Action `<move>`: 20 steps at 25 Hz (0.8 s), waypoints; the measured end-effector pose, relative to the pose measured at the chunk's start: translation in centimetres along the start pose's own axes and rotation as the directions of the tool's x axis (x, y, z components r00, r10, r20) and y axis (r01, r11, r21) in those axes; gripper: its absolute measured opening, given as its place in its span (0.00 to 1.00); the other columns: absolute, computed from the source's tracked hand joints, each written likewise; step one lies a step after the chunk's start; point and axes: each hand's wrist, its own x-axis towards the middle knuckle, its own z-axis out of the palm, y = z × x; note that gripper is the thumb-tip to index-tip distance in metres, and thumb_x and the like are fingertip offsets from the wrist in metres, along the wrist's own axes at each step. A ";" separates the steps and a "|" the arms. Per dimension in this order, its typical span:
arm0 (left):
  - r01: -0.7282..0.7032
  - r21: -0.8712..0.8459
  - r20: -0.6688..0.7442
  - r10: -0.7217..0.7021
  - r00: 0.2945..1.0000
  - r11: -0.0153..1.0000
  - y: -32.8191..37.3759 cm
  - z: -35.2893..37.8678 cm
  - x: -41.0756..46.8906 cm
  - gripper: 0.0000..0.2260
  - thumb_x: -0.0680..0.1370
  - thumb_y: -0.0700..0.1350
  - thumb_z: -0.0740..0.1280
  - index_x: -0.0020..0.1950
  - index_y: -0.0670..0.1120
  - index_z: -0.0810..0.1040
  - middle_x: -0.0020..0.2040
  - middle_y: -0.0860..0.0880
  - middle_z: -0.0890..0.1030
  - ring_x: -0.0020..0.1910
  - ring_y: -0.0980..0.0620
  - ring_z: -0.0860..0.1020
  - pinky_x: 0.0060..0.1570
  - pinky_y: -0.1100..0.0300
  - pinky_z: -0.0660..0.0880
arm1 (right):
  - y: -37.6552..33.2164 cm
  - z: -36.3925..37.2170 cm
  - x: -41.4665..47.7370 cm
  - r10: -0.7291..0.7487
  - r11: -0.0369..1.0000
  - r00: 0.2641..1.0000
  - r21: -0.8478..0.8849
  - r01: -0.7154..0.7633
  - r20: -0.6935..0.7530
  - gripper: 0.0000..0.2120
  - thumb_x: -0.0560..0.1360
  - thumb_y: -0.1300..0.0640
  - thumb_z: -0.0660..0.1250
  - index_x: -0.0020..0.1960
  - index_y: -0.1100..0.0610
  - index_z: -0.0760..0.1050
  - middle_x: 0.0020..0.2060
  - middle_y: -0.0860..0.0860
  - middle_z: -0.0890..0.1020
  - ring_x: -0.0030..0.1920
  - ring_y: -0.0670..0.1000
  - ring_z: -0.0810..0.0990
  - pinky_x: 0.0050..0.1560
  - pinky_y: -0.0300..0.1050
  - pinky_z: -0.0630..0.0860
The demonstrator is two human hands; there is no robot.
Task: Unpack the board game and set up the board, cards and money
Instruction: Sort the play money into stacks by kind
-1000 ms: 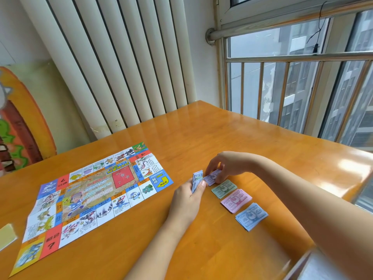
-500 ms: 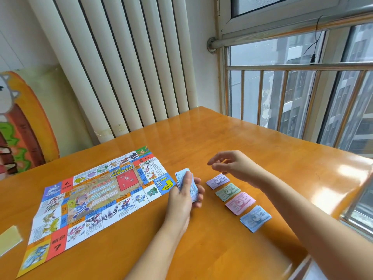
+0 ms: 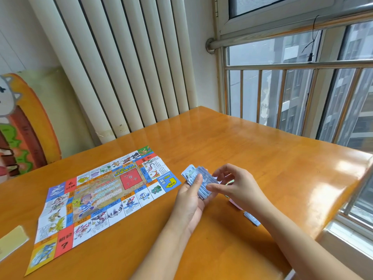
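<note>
Money stack [image 3: 198,181]: blue-grey notes, slightly fanned, one green edge showing. It is gripped in the left hand [image 3: 191,201], fingers curled round it, above the surface [image 3: 262,158] and just right of the board [image 3: 105,190]. The right hand [image 3: 236,184] has its thumb on the stack's end. I cannot tell whether it pinches a note. Its forearm hides most of the pink pile [image 3: 235,204] and blue pile [image 3: 251,218].

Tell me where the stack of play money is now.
In the head view, the stack of play money sits in the left hand, just right of the game board; the right hand pinches its right edge.
</note>
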 end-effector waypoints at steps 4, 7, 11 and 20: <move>-0.003 0.026 0.004 0.003 1.000 1.000 -0.3 0.2 -0.1 0.06 0.79 0.38 0.62 0.53 0.40 0.77 0.44 0.42 0.84 0.42 0.48 0.83 0.45 0.52 0.81 | 0.0 -0.4 -0.1 0.030 0.999 0.999 -0.030 -0.031 -0.019 0.11 0.64 0.55 0.79 0.37 0.53 0.77 0.30 0.47 0.80 0.30 0.42 0.75 0.31 0.34 0.71; -0.010 0.046 0.053 0.008 0.999 0.999 -0.4 0.1 -0.2 0.07 0.78 0.34 0.62 0.54 0.39 0.77 0.47 0.42 0.84 0.46 0.49 0.83 0.51 0.52 0.80 | 0.2 -0.9 0.0 0.059 0.998 0.997 -0.003 -0.059 -0.047 0.09 0.66 0.54 0.78 0.33 0.53 0.78 0.28 0.46 0.81 0.29 0.40 0.75 0.30 0.33 0.70; -0.021 0.089 0.044 0.017 0.999 0.996 -0.5 -0.1 -0.1 0.09 0.77 0.32 0.62 0.55 0.40 0.77 0.48 0.44 0.84 0.49 0.48 0.83 0.50 0.53 0.80 | 0.3 -1.5 0.0 0.087 0.996 0.995 0.026 -0.085 -0.054 0.08 0.70 0.53 0.75 0.33 0.52 0.80 0.25 0.44 0.79 0.27 0.38 0.73 0.29 0.30 0.67; -0.123 0.082 -0.112 0.132 0.985 0.989 -0.8 -0.5 0.3 0.09 0.75 0.31 0.66 0.53 0.39 0.78 0.48 0.44 0.85 0.47 0.49 0.83 0.38 0.59 0.80 | -0.3 -1.7 0.0 0.119 0.967 0.993 0.223 -0.121 0.025 0.06 0.75 0.58 0.69 0.41 0.54 0.83 0.30 0.47 0.83 0.31 0.40 0.79 0.36 0.32 0.76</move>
